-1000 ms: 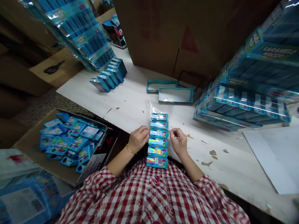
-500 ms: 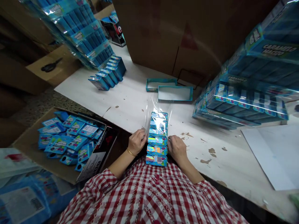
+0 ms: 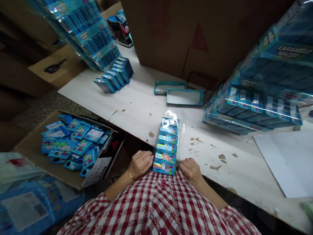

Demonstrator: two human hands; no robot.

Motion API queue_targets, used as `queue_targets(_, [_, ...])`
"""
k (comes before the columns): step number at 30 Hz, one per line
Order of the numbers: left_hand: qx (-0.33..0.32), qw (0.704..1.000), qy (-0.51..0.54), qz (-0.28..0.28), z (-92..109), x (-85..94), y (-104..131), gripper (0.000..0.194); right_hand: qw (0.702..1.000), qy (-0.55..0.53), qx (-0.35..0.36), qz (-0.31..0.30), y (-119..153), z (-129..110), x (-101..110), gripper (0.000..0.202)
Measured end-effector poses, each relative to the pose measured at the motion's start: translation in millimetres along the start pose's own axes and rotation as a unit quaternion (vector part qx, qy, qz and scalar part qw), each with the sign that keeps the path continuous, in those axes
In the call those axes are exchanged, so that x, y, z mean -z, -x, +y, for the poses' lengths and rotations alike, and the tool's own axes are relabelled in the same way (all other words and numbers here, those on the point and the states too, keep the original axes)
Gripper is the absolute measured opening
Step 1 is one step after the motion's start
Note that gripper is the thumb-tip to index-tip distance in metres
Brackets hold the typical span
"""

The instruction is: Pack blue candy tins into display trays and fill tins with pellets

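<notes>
A row of several small blue boxes lies at the table's front edge, close against my checked shirt. Clear plastic bag film covers the row, shiny at its far end. On the left side of the row, my left hand is closed, its fingers curled on the bag's edge. My right hand is likewise closed on the bag at the right side, near the row's close end. The film between the fingers is mostly hidden.
Two shallow blue trays lie beyond the row. Wrapped stacks of blue boxes stand at the left and right. A carton of loose blue boxes sits at left, and white sheets lie at right. A large cardboard box stands behind.
Both hands have moved toward my body along the sides of the row, drawing the bag with them. The film's far end now sits close to the boxes.
</notes>
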State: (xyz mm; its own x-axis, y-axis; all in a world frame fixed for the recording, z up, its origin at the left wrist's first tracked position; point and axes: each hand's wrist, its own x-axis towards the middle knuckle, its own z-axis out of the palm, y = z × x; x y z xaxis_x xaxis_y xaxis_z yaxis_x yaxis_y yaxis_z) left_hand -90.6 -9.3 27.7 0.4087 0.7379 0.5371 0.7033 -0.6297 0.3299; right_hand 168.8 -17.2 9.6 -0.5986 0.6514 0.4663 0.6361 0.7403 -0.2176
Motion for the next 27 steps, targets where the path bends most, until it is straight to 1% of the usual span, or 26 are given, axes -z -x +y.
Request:
queue_targets(4, [-0.047, 0.998, 0.037, -0.007, 3, 3.7, 23, 0.014, 0.995, -0.048, 0.049, -0.069, 21, -1, 5, 0.035])
queue_targets(7, [-0.043, 0.996, 0.066, -0.029, 7, 5.4, 34, 0.016, 0.988, -0.085, 0.070, -0.112, 26, -2, 9, 0.033])
queue_targets(9, [-0.027, 0.996, 0.074, -0.035, 11, 7.1, 36, 0.017, 0.986, -0.102, 0.066, -0.112, 23, -3, 10, 0.034])
queue_targets(11, [0.019, 0.996, 0.083, -0.027, 13, 9.0, 35, 0.017, 0.988, -0.116, 0.060, -0.078, 15, -7, 9, 0.035])
queue_targets(13, [0.078, 0.993, 0.085, -0.008, 9, 10.5, 33, 0.017, 0.988, -0.131, 0.058, -0.053, 1, -15, 3, 0.035])
queue_targets(14, [0.110, 0.991, 0.081, 0.008, 4, 11.1, 31, 0.017, 0.988, -0.136, 0.053, -0.058, -8, -22, -1, 0.034])
queue_targets(16, [0.171, 0.982, 0.055, 0.063, -14, 11.7, 27, 0.018, 0.985, -0.138, 0.038, -0.094, -29, -39, -13, 0.030])
queue_targets(18, [0.228, 0.964, 0.027, 0.130, -38, 11.2, 22, 0.019, 0.982, -0.135, 0.012, -0.134, -53, -59, -28, 0.026])
queue_targets(20, [0.267, 0.946, 0.026, 0.180, -61, 9.0, 16, 0.021, 0.977, -0.147, -0.005, -0.153, -75, -76, -40, 0.023])
queue_targets(21, [0.287, 0.935, 0.039, 0.204, -71, 7.0, 13, 0.022, 0.975, -0.162, -0.004, -0.149, -84, -80, -43, 0.022])
queue_targets(22, [0.313, 0.919, 0.061, 0.231, -77, 4.2, 12, 0.021, 0.974, -0.181, 0.001, -0.132, -91, -82, -44, 0.021])
queue_targets(23, [0.350, 0.895, 0.093, 0.258, -81, 0.4, 12, 0.021, 0.974, -0.202, 0.004, -0.100, -97, -80, -41, 0.021])
queue_targets(24, [0.401, 0.860, 0.136, 0.283, -81, -4.3, 14, 0.022, 0.975, -0.218, -0.005, -0.049, -101, -73, -35, 0.022])
queue_targets(25, [0.459, 0.815, 0.190, 0.299, -79, -10.1, 17, 0.025, 0.974, -0.224, -0.033, 0.015, -104, -61, -26, 0.023])
queue_targets(26, [0.519, 0.758, 0.255, 0.300, -75, -16.8, 22, 0.029, 0.969, -0.222, -0.075, 0.083, -107, -46, -16, 0.024])
queue_targets(27, [0.574, 0.694, 0.329, 0.283, -70, -24.2, 26, 0.032, 0.957, -0.204, -0.138, 0.153, -111, -27, -6, 0.024])
